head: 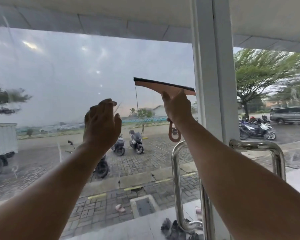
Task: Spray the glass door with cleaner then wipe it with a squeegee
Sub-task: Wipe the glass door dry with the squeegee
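Note:
The glass door (62, 80) fills the left and middle of the view, with wet streaks and foggy film on its left part. My right hand (177, 108) grips the handle of a pink squeegee (156, 86), whose black rubber blade lies against the glass near the white door frame (213, 84), tilted down to the right. My left hand (101, 125) is raised beside it with relaxed, loosely bent fingers close to the glass, holding nothing. No spray bottle is in view.
A chrome pull handle (177, 179) stands on the door below my right arm, and a second one (260, 147) is on the neighbouring door. Dark cloths (173, 227) lie on the floor at the handle's foot. Parked motorbikes (136, 142) stand outside.

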